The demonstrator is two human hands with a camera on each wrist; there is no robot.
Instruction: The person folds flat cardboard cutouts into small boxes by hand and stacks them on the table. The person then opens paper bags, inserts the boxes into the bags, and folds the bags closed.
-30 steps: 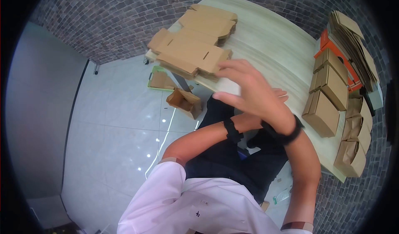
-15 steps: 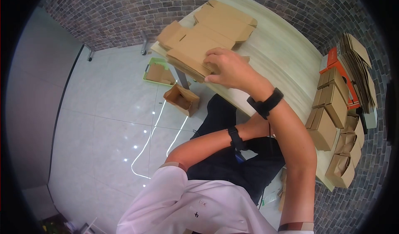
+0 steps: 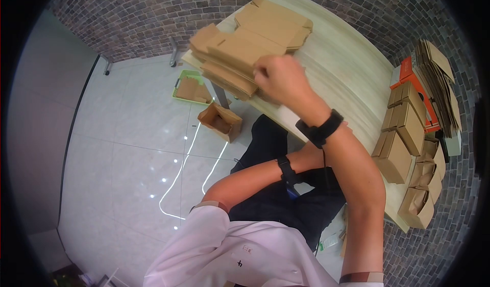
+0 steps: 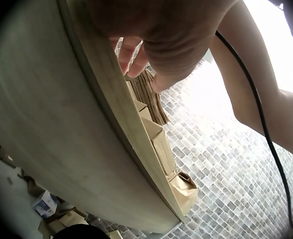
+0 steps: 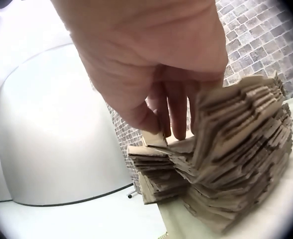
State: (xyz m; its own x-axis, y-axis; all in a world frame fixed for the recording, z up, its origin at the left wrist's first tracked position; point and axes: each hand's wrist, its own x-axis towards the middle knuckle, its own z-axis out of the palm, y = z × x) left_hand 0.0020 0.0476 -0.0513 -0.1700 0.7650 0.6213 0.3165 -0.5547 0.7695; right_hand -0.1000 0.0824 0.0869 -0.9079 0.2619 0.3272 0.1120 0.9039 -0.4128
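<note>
A thick stack of flattened cardboard boxes (image 3: 245,44) lies at the table's far left corner. My right hand (image 3: 282,77) is at the stack's near right edge, fingers curled. In the right wrist view, its thumb and fingers pinch a cardboard flap (image 5: 154,138) at the top of the stack, and the layered edges (image 5: 236,154) fan apart below. My left hand (image 3: 312,156) is by the table's near edge, partly hidden under the right forearm. The left wrist view shows its fingers (image 4: 136,63) loosely extended over the table edge, holding nothing.
Folded cardboard boxes (image 3: 393,157) and brown paper bags (image 3: 417,208) line the table's right side, near an orange box (image 3: 408,72) and upright flat cardboard (image 3: 441,90). On the floor stand a green basket (image 3: 178,90) and an open paper bag (image 3: 227,126).
My right hand has moved left and up from over the table's near edge to the stack and curled its fingers on the cardboard. The left hand stays near the table edge.
</note>
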